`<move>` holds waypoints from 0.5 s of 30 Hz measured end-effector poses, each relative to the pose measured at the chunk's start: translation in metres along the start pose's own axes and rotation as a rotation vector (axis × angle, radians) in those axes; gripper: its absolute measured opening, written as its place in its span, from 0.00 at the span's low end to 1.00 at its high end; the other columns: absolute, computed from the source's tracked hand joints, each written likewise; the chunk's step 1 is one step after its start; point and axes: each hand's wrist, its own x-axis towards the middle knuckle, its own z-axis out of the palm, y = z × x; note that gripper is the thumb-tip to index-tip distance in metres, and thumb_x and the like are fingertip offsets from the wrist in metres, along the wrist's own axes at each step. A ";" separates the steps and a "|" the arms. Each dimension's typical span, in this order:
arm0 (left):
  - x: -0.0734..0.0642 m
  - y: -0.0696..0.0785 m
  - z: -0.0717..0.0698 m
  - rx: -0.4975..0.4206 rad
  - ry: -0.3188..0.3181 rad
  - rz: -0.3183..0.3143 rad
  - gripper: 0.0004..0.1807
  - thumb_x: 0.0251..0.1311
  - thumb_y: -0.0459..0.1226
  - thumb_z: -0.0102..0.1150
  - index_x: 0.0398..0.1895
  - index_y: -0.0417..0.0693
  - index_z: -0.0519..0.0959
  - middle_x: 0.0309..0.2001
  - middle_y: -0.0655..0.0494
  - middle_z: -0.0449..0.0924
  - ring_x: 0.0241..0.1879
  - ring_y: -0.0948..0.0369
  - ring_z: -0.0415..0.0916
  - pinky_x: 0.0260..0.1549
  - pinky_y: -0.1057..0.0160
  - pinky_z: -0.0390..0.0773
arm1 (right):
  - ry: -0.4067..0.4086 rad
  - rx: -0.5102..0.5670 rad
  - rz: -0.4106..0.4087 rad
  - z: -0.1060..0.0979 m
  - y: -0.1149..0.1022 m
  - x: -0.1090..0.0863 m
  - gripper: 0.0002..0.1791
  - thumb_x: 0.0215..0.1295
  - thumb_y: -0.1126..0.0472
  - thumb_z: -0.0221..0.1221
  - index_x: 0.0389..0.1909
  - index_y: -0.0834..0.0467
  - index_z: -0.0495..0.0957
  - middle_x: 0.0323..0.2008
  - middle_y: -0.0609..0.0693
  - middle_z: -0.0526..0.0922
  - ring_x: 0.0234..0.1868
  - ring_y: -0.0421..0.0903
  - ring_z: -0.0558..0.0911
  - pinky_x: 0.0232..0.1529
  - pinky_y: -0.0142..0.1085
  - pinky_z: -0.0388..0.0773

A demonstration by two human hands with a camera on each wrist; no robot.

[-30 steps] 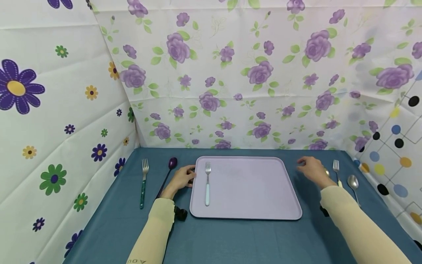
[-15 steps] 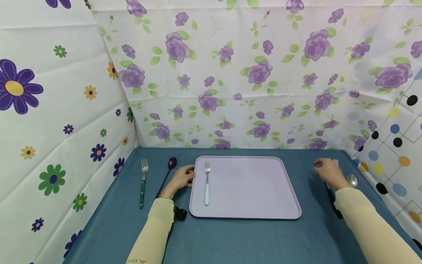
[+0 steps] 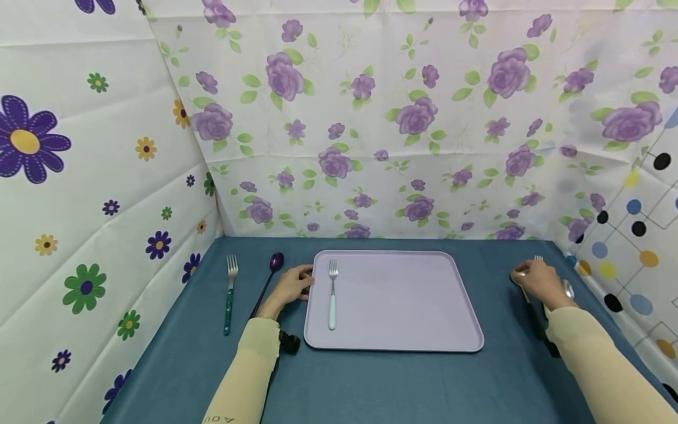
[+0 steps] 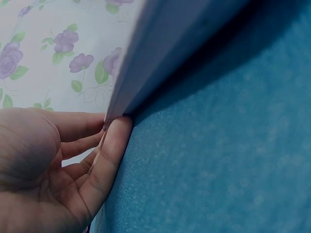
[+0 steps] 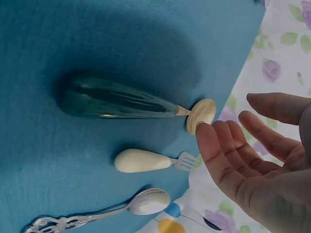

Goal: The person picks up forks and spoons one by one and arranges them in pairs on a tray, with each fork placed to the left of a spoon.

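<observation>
My left hand holds the left edge of a pale lilac tray. In the left wrist view its fingertips meet at the tray's rim. A fork with a light blue handle lies on the tray's left part. Right of the tray, my right hand hovers by a spoon with a gold bowl and dark green handle. Its fingers are relaxed and hold nothing, fingertips right at the spoon's bowl. Beside that spoon lie a fork with a cream handle and a silver spoon.
Left of the tray lie a green-handled fork and a dark purple spoon, partly hidden by my left arm. Blue cloth covers the table. Flowered sheets enclose the back and sides.
My right hand has moved right, away from the tray, and now stands over the gold-bowled spoon, partly covering the cream-handled fork. My left hand and the tray have stayed put.
</observation>
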 end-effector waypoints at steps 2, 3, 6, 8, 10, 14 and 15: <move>0.000 0.000 0.000 -0.002 -0.003 -0.002 0.27 0.76 0.32 0.55 0.76 0.38 0.68 0.48 0.42 0.80 0.44 0.53 0.83 0.36 0.59 0.89 | 0.003 -0.017 0.010 0.001 0.001 -0.001 0.26 0.75 0.58 0.56 0.58 0.80 0.75 0.56 0.80 0.75 0.53 0.78 0.75 0.48 0.65 0.78; 0.000 0.000 0.000 -0.002 -0.004 -0.002 0.27 0.76 0.32 0.55 0.76 0.38 0.68 0.48 0.42 0.80 0.44 0.52 0.83 0.36 0.58 0.89 | 0.004 -0.024 0.012 0.001 0.001 -0.002 0.26 0.75 0.58 0.56 0.58 0.80 0.75 0.56 0.80 0.76 0.53 0.78 0.75 0.49 0.66 0.78; 0.000 -0.001 0.000 0.001 -0.003 0.004 0.27 0.76 0.31 0.54 0.75 0.37 0.68 0.48 0.41 0.80 0.44 0.52 0.83 0.36 0.58 0.89 | -0.005 -0.040 0.022 0.001 0.001 -0.006 0.26 0.76 0.59 0.54 0.58 0.81 0.74 0.57 0.81 0.75 0.55 0.78 0.74 0.50 0.66 0.77; 0.001 -0.002 0.001 0.002 -0.001 0.004 0.27 0.76 0.31 0.54 0.75 0.37 0.68 0.48 0.41 0.80 0.44 0.52 0.83 0.36 0.59 0.89 | -0.008 -0.045 0.014 0.001 0.000 -0.008 0.25 0.75 0.61 0.54 0.58 0.82 0.73 0.56 0.81 0.75 0.54 0.79 0.74 0.50 0.66 0.78; 0.001 -0.002 0.001 0.005 0.000 0.009 0.27 0.76 0.31 0.54 0.75 0.36 0.68 0.48 0.41 0.80 0.44 0.52 0.83 0.36 0.59 0.89 | -0.020 -0.032 0.015 0.000 0.000 -0.010 0.24 0.74 0.63 0.54 0.58 0.82 0.72 0.50 0.79 0.79 0.49 0.75 0.78 0.46 0.63 0.80; 0.000 -0.002 0.000 0.002 0.002 0.005 0.27 0.76 0.31 0.55 0.76 0.37 0.68 0.48 0.42 0.80 0.44 0.52 0.83 0.36 0.59 0.89 | -0.044 0.004 0.041 0.001 0.000 -0.012 0.24 0.71 0.65 0.52 0.58 0.84 0.71 0.34 0.67 0.83 0.34 0.60 0.82 0.35 0.51 0.82; 0.000 -0.002 0.000 0.002 0.003 0.004 0.27 0.76 0.32 0.55 0.76 0.38 0.68 0.48 0.42 0.80 0.44 0.53 0.83 0.36 0.59 0.89 | -0.052 0.014 0.053 0.002 0.000 -0.012 0.25 0.71 0.66 0.51 0.59 0.84 0.70 0.31 0.64 0.83 0.32 0.57 0.82 0.32 0.48 0.82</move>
